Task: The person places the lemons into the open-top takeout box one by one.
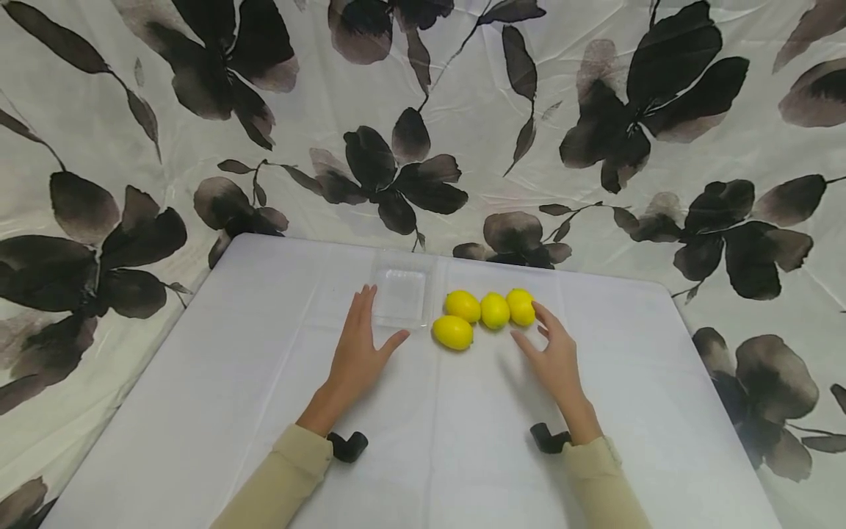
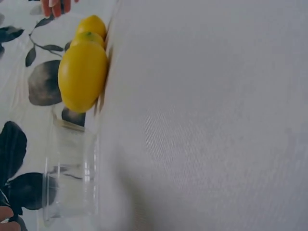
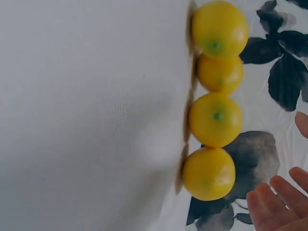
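Several yellow lemons lie close together on the white table, among them a front lemon (image 1: 452, 333), a middle lemon (image 1: 494, 311) and a rightmost lemon (image 1: 521, 307). A clear plastic container (image 1: 401, 295) stands to their left, its inside bare. My left hand (image 1: 358, 345) is beside the container's left front corner, fingers straight and thumb spread. My right hand (image 1: 550, 349) is at the rightmost lemon, fingers slightly bent and thumb apart; whether a fingertip touches it I cannot tell. In the right wrist view the lemons form a row, with the right fingers (image 3: 269, 207) beside the lowest lemon (image 3: 209, 174).
The white table (image 1: 218, 382) ends just behind the container and lemons. Beyond it hangs a white cloth with dark flowers (image 1: 396, 176). A black wrist device (image 1: 349, 447) shows at the left cuff, and another black device (image 1: 549, 438) at the right cuff.
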### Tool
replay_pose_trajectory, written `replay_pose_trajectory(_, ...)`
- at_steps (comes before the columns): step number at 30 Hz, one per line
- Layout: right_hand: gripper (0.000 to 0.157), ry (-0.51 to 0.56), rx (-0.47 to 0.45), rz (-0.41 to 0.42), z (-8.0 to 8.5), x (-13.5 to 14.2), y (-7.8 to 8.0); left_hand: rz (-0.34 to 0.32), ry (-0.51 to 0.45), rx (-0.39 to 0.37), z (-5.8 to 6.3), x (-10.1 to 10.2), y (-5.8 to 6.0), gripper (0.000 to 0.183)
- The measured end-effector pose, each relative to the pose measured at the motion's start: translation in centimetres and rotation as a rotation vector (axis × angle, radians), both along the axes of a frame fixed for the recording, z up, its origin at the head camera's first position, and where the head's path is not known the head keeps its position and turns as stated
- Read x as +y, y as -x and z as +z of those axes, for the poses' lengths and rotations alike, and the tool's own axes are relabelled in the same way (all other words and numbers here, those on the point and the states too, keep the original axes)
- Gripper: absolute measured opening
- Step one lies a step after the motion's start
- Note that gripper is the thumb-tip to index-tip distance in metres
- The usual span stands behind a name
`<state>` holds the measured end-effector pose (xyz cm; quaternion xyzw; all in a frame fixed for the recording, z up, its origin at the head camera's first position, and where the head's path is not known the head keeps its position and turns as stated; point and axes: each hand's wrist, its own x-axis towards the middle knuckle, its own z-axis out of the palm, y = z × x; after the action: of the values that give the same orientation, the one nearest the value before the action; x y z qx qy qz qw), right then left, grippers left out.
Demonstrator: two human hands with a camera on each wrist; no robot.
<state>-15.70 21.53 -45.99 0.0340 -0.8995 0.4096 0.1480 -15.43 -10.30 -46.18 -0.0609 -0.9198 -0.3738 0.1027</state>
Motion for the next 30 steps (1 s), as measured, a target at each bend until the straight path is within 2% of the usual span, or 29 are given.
replay_pose_trajectory(5,0.061,0.011,0.025,-0.011,-0.8,0.7,1.5,0.047,-0.077,-0.009,-0.5,-0.5,0.9,0.100)
replay_pose_trajectory(11,0.062,0.013,0.025,-0.024,-1.1,1.6,3.2,0.051,-0.216,-0.047,-1.2,-0.9,2.1,0.108)
replay_pose_trajectory(16,0.063,0.000,-0.056,-0.035,-1.7,2.9,4.5,0.036,-0.392,-0.164,-1.7,-0.9,3.2,0.109)
replay_pose_trajectory(20,0.065,0.024,-0.140,-0.015,-1.9,3.4,5.1,0.044,-0.433,-0.232,-2.0,-0.9,3.8,0.113)
replay_pose_trajectory(25,0.068,0.093,-0.212,0.024,-2.3,3.6,5.9,0.030,-0.459,-0.239,-2.3,-1.0,4.3,0.114)
replay_pose_trajectory(30,0.071,0.156,-0.278,0.060,-3.0,4.0,6.5,-0.002,-0.512,-0.251,-3.0,-1.4,4.6,0.111)
